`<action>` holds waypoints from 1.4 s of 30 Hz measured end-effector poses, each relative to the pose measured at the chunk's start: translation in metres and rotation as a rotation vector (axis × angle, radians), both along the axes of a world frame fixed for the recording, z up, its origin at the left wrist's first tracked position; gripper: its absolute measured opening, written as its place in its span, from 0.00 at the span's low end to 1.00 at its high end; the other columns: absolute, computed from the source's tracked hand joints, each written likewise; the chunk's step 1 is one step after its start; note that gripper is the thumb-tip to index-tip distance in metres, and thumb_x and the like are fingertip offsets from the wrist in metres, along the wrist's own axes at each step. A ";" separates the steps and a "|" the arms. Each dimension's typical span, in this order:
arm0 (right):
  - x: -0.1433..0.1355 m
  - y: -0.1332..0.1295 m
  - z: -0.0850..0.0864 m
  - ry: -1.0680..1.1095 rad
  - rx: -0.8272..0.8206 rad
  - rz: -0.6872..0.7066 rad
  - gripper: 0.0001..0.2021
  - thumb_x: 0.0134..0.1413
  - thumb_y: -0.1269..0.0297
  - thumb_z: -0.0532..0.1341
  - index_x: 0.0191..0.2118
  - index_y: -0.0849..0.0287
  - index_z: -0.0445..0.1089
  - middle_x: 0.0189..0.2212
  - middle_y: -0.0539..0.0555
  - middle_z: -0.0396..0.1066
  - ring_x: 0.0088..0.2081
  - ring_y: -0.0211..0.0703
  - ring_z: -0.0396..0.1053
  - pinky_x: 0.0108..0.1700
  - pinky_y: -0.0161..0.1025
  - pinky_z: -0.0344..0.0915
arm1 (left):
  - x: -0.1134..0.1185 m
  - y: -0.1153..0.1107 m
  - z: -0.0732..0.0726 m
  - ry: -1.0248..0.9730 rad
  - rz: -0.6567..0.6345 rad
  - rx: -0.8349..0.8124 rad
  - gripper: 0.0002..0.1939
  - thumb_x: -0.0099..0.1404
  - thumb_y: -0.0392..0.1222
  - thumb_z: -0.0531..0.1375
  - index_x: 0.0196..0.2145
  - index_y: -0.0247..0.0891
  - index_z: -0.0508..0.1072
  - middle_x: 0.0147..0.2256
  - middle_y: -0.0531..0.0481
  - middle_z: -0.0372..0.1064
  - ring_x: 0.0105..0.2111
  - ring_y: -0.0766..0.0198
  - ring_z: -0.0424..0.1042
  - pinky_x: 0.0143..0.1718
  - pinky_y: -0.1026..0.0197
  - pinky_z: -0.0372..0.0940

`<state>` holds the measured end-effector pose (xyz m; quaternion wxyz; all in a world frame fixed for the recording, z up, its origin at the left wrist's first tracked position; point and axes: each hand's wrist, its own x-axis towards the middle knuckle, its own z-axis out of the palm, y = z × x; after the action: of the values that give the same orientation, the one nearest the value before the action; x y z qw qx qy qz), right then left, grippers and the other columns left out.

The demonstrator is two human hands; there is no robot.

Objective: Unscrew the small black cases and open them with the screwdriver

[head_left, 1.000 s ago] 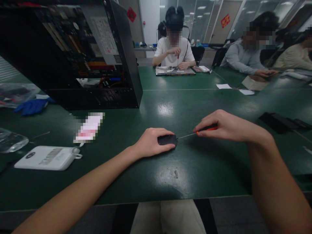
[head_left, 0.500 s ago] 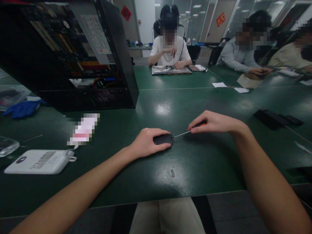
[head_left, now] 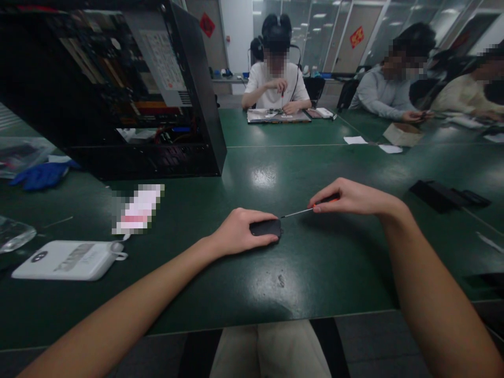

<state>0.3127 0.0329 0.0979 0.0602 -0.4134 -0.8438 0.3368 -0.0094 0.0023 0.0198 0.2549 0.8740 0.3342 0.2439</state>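
Black device (head_left: 266, 228) gripped by left hand (head_left: 242, 231); right hand (head_left: 342, 197) pinches screwdriver (head_left: 326, 200).

Dim, cool light falls on the green desk (head_left: 252, 294), whose sheen throws back a hazy patch of glare past the hands and a fainter one toward the near edge, while small bright ceiling lights show in the glass wall (head_left: 318, 37) at the back. A soft-edged shadow lies below the right hand (head_left: 340, 198), and the inside of the computer case (head_left: 202, 100) sinks nearly to black. Fine detail is soft, the far right looks smeared and stretched, and coarse blocks hide a pale patch (head_left: 139, 210) on the left.
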 end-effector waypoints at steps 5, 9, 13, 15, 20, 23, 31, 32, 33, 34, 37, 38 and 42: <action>0.001 0.004 -0.006 0.020 -0.014 0.043 0.22 0.60 0.45 0.65 0.50 0.56 0.83 0.46 0.52 0.82 0.47 0.50 0.79 0.50 0.41 0.71 | 0.000 0.001 -0.001 0.000 -0.007 0.019 0.23 0.66 0.52 0.69 0.54 0.39 0.80 0.49 0.46 0.82 0.46 0.54 0.81 0.48 0.56 0.70; -0.002 0.005 -0.011 0.032 -0.012 0.049 0.21 0.61 0.45 0.65 0.49 0.56 0.83 0.45 0.51 0.83 0.46 0.49 0.79 0.49 0.40 0.70 | 0.000 0.002 -0.003 -0.002 -0.009 0.028 0.23 0.66 0.52 0.69 0.55 0.39 0.79 0.50 0.46 0.81 0.47 0.54 0.81 0.50 0.56 0.70; -0.008 0.009 -0.018 0.043 -0.030 0.058 0.21 0.60 0.45 0.65 0.49 0.55 0.83 0.46 0.51 0.82 0.46 0.49 0.78 0.49 0.40 0.69 | 0.000 0.002 -0.003 0.000 -0.016 0.034 0.23 0.66 0.52 0.69 0.54 0.39 0.79 0.49 0.46 0.81 0.47 0.54 0.81 0.49 0.56 0.70; -0.009 0.012 -0.023 0.036 -0.032 0.057 0.22 0.60 0.44 0.65 0.49 0.56 0.83 0.45 0.52 0.82 0.45 0.49 0.78 0.47 0.40 0.69 | -0.001 0.002 -0.003 0.004 -0.011 0.035 0.23 0.66 0.52 0.69 0.54 0.39 0.79 0.49 0.46 0.82 0.46 0.54 0.81 0.48 0.56 0.71; -0.017 0.019 -0.040 0.038 -0.082 0.087 0.24 0.61 0.42 0.63 0.47 0.58 0.83 0.42 0.53 0.82 0.43 0.47 0.76 0.45 0.39 0.67 | -0.001 0.002 -0.002 0.000 -0.012 0.043 0.22 0.66 0.51 0.69 0.54 0.39 0.79 0.49 0.46 0.82 0.45 0.54 0.81 0.48 0.55 0.71; -0.026 0.019 -0.049 0.040 -0.113 0.119 0.25 0.63 0.41 0.61 0.45 0.59 0.82 0.39 0.53 0.81 0.39 0.44 0.74 0.41 0.38 0.65 | 0.000 0.001 -0.002 -0.010 -0.014 0.049 0.22 0.66 0.51 0.69 0.54 0.39 0.79 0.48 0.46 0.82 0.45 0.54 0.81 0.48 0.55 0.71; -0.031 0.017 -0.052 0.054 -0.077 0.095 0.26 0.62 0.40 0.62 0.43 0.60 0.82 0.34 0.52 0.78 0.35 0.41 0.70 0.37 0.37 0.61 | -0.004 0.005 0.003 -0.011 -0.061 0.058 0.23 0.65 0.50 0.70 0.54 0.38 0.79 0.48 0.46 0.81 0.46 0.55 0.81 0.49 0.56 0.71; -0.030 0.018 -0.051 0.049 -0.069 0.083 0.26 0.61 0.40 0.62 0.43 0.60 0.82 0.34 0.52 0.78 0.35 0.41 0.70 0.37 0.37 0.61 | -0.006 0.007 0.004 -0.002 -0.089 0.049 0.23 0.64 0.49 0.70 0.54 0.38 0.78 0.49 0.46 0.81 0.47 0.55 0.81 0.50 0.57 0.71; -0.028 0.018 -0.050 0.042 -0.060 0.074 0.26 0.61 0.40 0.62 0.43 0.60 0.82 0.34 0.52 0.78 0.35 0.42 0.70 0.36 0.37 0.61 | -0.009 0.009 0.006 0.008 -0.108 0.043 0.23 0.64 0.49 0.71 0.54 0.38 0.79 0.49 0.46 0.81 0.47 0.55 0.81 0.50 0.57 0.70; -0.027 0.018 -0.050 0.035 -0.049 0.067 0.26 0.61 0.39 0.63 0.43 0.60 0.82 0.34 0.52 0.78 0.35 0.42 0.70 0.36 0.37 0.61 | -0.011 0.011 0.007 0.012 -0.110 0.041 0.23 0.63 0.48 0.71 0.53 0.38 0.79 0.49 0.46 0.81 0.47 0.55 0.81 0.50 0.57 0.70; -0.026 0.018 -0.048 0.025 -0.009 0.056 0.26 0.62 0.40 0.62 0.43 0.60 0.82 0.34 0.52 0.78 0.35 0.41 0.70 0.35 0.36 0.61 | -0.015 0.016 0.007 -0.001 -0.062 0.030 0.22 0.62 0.49 0.72 0.51 0.37 0.80 0.46 0.46 0.82 0.45 0.55 0.81 0.48 0.57 0.70; -0.027 0.017 -0.047 0.024 0.010 0.055 0.26 0.62 0.40 0.62 0.43 0.60 0.82 0.33 0.52 0.78 0.34 0.40 0.69 0.35 0.36 0.60 | -0.015 0.016 0.005 -0.010 -0.048 0.023 0.22 0.62 0.49 0.72 0.50 0.38 0.81 0.46 0.46 0.82 0.44 0.55 0.81 0.46 0.57 0.70; -0.038 0.011 -0.049 0.012 0.115 0.089 0.24 0.64 0.42 0.62 0.43 0.60 0.81 0.28 0.49 0.74 0.28 0.36 0.64 0.31 0.36 0.56 | -0.012 0.014 -0.002 -0.042 0.003 0.010 0.22 0.61 0.50 0.72 0.50 0.38 0.81 0.45 0.46 0.82 0.43 0.55 0.81 0.46 0.57 0.70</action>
<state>0.2746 0.0443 0.0485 0.0738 -0.3692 -0.8791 0.2924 -0.0212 0.0164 0.0175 0.2570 0.8694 0.3289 0.2645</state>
